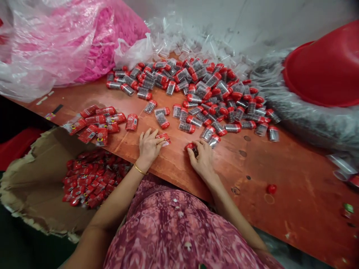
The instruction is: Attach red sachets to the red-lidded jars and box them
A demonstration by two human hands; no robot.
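My left hand [149, 147], a gold bangle at its wrist, pinches a flat red printed packet or label [165, 138] against the wooden table. It looks like the red packaging around the finished-looking pieces. My right hand [204, 158] is closed round a small red-capped container [191, 146] at the table's front; the fingers partly cover it. Just beyond both hands spreads a big heap of transparent tubes with red caps and dark contents [202, 91]. Left of my left hand, one red packaged piece [131, 122] lies alone beside a small pile of red packages [97, 121].
Below the table's left edge stands a torn-rimmed cardboard box [33, 179] holding many red packages. Bags of pink pieces [106, 37] and empty transparent tubes [187, 43] line the back. At right are a bag of dark material [308, 123], a red tub [322, 67] and a loose red cap [271, 188].
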